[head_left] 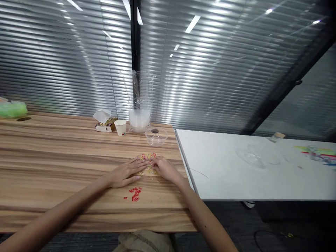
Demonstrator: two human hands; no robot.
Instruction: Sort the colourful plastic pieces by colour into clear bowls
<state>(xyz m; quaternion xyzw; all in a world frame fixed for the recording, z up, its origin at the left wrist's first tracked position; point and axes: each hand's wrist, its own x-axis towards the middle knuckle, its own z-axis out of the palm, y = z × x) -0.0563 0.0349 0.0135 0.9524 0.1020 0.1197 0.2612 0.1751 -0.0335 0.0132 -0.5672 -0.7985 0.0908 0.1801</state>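
A heap of small red, yellow and clear pieces lies on the wooden table between my hands. My left hand rests flat at the heap's left side, its fingers stretched out and the fingertips touching the pieces. On the heap's right edge, my right hand has its fingers curled inward among the pieces; what they hold, if anything, is hidden. Nearer to me, a separate small pile of red pieces sits on the wood. A few yellowish bits are scattered just below my fingers.
Behind the heap stands a clear plastic bowl. Further back are a paper cup, a tissue box and a bag of stacked plastic bowls. A white table adjoins on the right, with clear lids on it.
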